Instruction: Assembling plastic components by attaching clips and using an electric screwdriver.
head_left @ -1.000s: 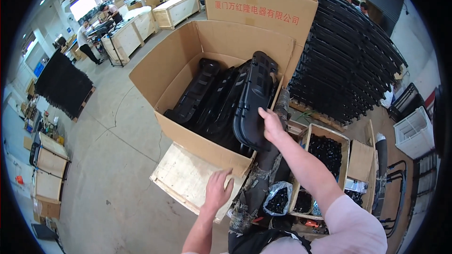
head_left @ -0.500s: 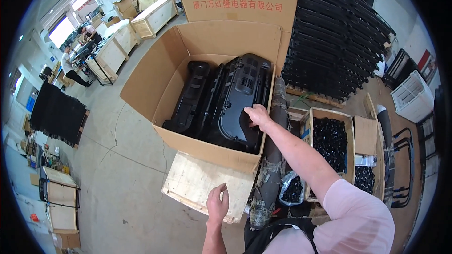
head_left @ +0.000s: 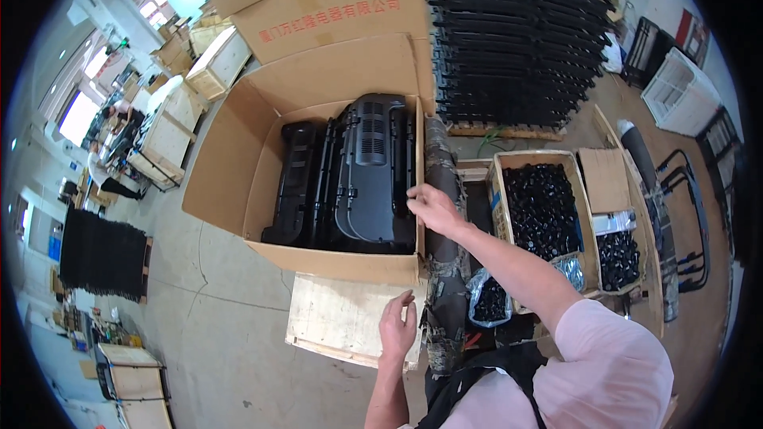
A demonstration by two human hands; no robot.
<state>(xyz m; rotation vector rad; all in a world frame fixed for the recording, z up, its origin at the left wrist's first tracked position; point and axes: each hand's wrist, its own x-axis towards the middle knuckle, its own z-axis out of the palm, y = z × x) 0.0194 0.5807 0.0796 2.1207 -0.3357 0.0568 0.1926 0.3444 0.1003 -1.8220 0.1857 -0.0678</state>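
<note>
A large open cardboard carton (head_left: 334,262) stands in front of me with several black plastic housings in it. The biggest, a long housing (head_left: 369,199) with a slotted grille at its far end, leans on the right side; a narrower black part (head_left: 296,183) lies at the left. My right hand (head_left: 433,210) hovers at the carton's right edge, beside the big housing, fingers loosely bent and apart, with nothing visible in them. My left hand (head_left: 397,327) is raised over a pale wooden board (head_left: 330,322) at the carton's near side, fingers apart and holding nothing.
A dark, ragged padded roll (head_left: 445,270) runs along the carton's right side. Beyond it sit wooden boxes of small black parts (head_left: 540,210) and a plastic bag (head_left: 489,302) of them. A tall stack of black frames (head_left: 517,48) rises behind. People work far left.
My right hand has come off the big housing and drawn back to the carton's right edge. My left hand stays over the board. The whole view has swung round a little.
</note>
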